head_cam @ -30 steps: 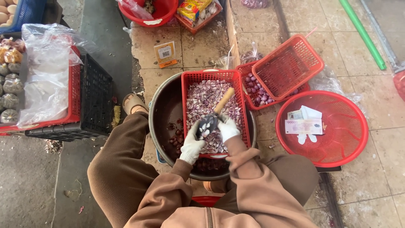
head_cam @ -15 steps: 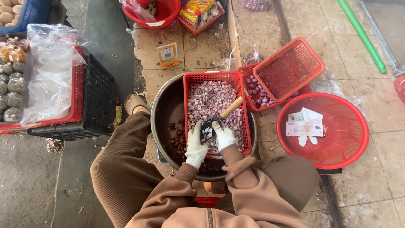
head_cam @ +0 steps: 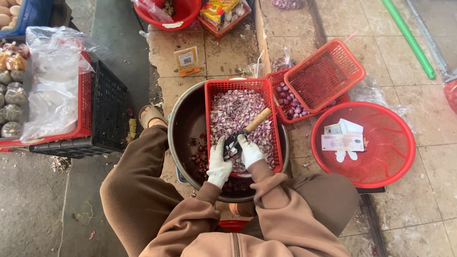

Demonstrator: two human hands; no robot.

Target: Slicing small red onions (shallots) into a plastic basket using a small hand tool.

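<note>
Gripping knife (head_cam: 245, 131) | right hand (head_cam: 249, 151), left hand (head_cam: 220, 162) | over red basket (head_cam: 212, 102)

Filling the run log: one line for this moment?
left hand: on shallot | right hand: holds knife | over red basket in metal basin

Both hands wear white knitted cloth gloves, matt and a bit grubby: left hand (head_cam: 219, 164), right hand (head_cam: 249, 151). Between them a dark metal blade on a pale, smooth wooden handle (head_cam: 257, 120). Under that handle, a red plastic mesh basket (head_cam: 213, 97) full of papery purple skins (head_cam: 238, 107). Around the basket, a dull grey metal basin (head_cam: 180, 128). Beneath it all, a rough, stained tile floor (head_cam: 223, 52).
</note>
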